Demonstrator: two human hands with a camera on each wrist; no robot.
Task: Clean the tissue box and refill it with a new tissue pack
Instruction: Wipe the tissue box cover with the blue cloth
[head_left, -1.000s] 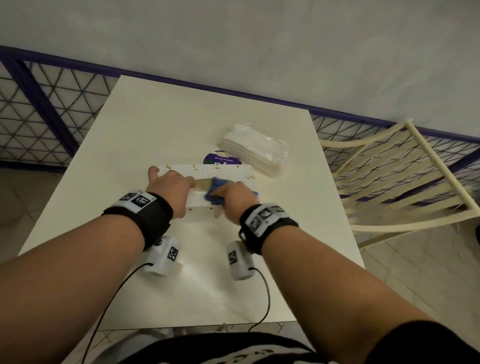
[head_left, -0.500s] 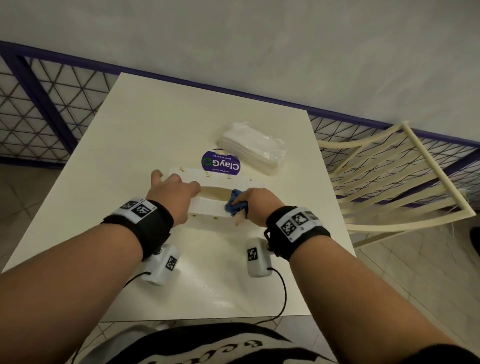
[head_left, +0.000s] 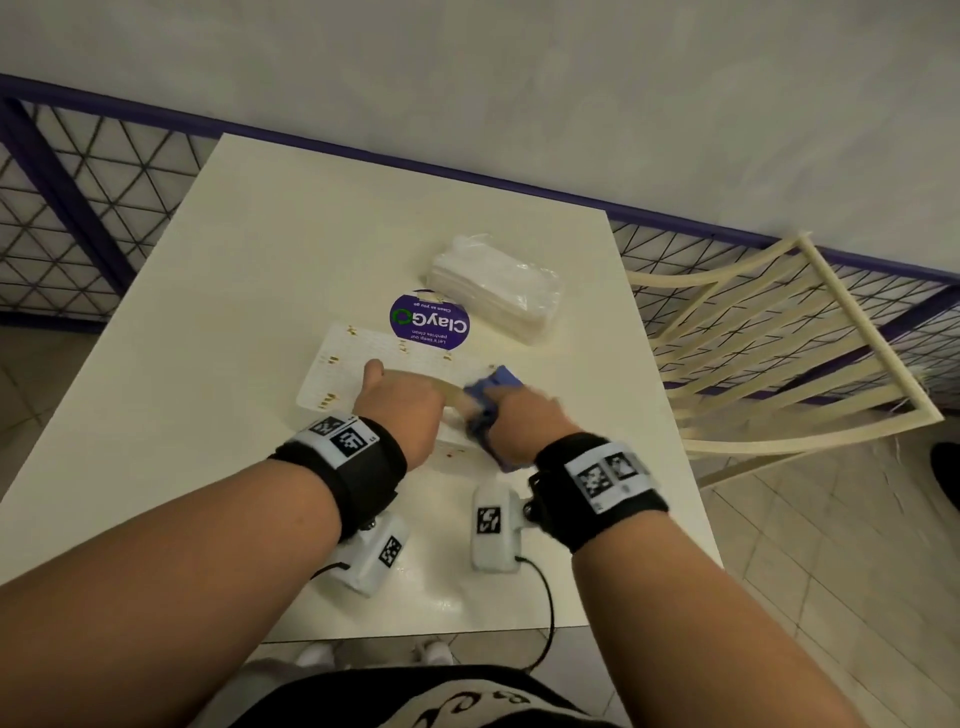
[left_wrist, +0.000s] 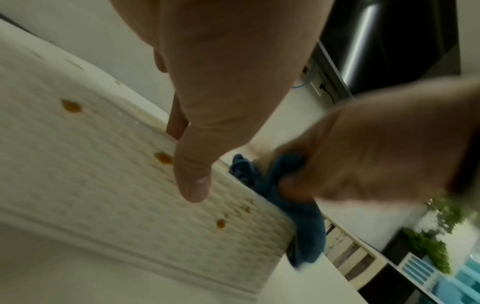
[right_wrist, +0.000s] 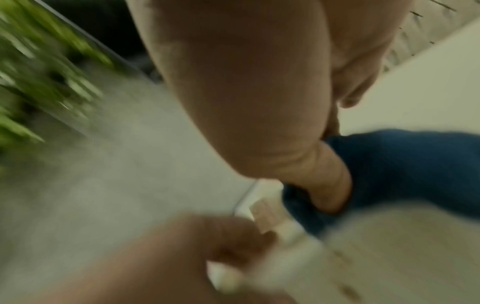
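A white tissue box (head_left: 337, 374) with small brown spots lies on the white table (head_left: 270, 260) in the head view. My left hand (head_left: 400, 405) grips its near edge, thumb on the spotted front face (left_wrist: 85, 164) and fingers over the top rim. My right hand (head_left: 519, 421) holds a crumpled blue cloth (head_left: 493, 395) against the box's right end; the same cloth (left_wrist: 293, 211) hangs over the box's corner in the left wrist view and shows as a blue cloth (right_wrist: 405, 164) under my thumb in the blurred right wrist view. A clear-wrapped tissue pack (head_left: 498, 286) lies behind the box.
A round purple sticker (head_left: 430, 320) reading "ClayGo" sits on the table between box and pack. A cream slatted chair (head_left: 779, 353) stands at the table's right side. A purple-framed mesh railing (head_left: 78, 208) runs behind and left of the table.
My right hand with the blue cloth has shifted along the box's right end and over its top edge. The box has tilted so more of its top face shows. My left hand keeps its grip.
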